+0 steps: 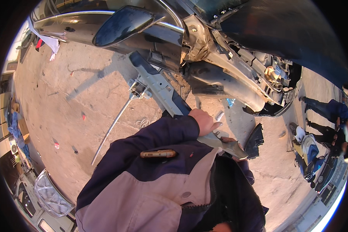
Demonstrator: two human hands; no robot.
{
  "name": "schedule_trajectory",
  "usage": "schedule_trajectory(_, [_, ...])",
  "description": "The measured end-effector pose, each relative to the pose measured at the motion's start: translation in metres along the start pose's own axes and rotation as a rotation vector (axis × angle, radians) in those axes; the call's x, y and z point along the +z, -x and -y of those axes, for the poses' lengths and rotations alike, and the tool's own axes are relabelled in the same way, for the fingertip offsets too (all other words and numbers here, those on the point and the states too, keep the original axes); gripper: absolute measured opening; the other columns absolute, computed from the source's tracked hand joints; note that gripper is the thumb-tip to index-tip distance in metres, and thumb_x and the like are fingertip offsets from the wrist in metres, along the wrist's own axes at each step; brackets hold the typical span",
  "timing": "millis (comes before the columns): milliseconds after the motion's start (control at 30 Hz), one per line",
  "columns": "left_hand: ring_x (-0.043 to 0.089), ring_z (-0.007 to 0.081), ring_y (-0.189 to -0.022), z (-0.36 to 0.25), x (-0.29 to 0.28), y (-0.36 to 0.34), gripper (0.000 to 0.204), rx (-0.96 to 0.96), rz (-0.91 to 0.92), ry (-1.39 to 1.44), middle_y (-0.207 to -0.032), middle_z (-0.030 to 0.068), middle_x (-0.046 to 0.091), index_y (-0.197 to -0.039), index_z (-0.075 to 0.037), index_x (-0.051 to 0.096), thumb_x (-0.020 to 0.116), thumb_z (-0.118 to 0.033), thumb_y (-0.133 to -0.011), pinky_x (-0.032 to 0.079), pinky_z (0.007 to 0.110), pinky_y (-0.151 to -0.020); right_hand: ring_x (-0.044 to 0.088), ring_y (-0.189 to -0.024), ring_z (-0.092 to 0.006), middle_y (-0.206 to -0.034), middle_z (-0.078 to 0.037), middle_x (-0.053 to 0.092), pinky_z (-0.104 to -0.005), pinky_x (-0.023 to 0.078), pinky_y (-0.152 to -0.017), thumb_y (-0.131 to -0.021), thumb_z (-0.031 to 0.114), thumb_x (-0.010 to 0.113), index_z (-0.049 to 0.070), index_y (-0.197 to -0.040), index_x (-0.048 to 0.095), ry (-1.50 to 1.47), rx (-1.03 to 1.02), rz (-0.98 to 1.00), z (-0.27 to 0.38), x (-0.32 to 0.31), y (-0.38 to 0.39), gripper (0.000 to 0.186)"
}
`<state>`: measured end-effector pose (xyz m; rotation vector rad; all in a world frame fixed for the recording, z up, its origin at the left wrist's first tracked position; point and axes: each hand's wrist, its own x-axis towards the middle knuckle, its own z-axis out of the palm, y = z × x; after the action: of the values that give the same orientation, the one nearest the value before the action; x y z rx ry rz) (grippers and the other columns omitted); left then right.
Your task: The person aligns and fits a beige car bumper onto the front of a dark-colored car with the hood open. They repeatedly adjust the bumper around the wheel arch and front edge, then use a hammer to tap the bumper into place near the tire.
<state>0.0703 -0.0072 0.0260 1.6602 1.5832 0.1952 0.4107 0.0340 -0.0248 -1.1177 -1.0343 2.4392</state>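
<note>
A long grey and dark metal car body panel (162, 91) slants from beside the car down to my chest. My left hand (203, 121) is closed over its edge in the middle, thumb stretched out. Lower down, my right hand (230, 142) grips the panel near its close end; the panel and jacket hide much of that hand. Against the panel's far part is a metal clamp-like fixture (140, 89), from which a long thin rod (112, 131) slants toward the lower left.
A dark car with a side mirror (123, 26) stands ahead, its wheel arch liner (216, 83) and front frame exposed. A black plastic part (254, 142) lies on the right. People (328, 112) stand far right near a loaded cart. A silver hood-like panel (52, 191) is at lower left.
</note>
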Motion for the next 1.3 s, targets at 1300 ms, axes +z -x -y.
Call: schedule_trajectory(1300, [0.072,0.0466,-0.076,-0.063,0.048,-0.012,0.080,0.039,-0.034,-0.044,-0.070,0.0245,0.070,-0.069,-0.003,0.076,0.041,-0.058,-0.113,0.055,0.058,-0.076,0.068,-0.128,-0.0244,-0.142,-0.014,0.068,-0.0389,0.054,-0.109,-0.106,0.031,0.066,0.002,-0.150,0.060,0.252,-0.119,-0.079,-0.121,-0.146,-0.026,0.053])
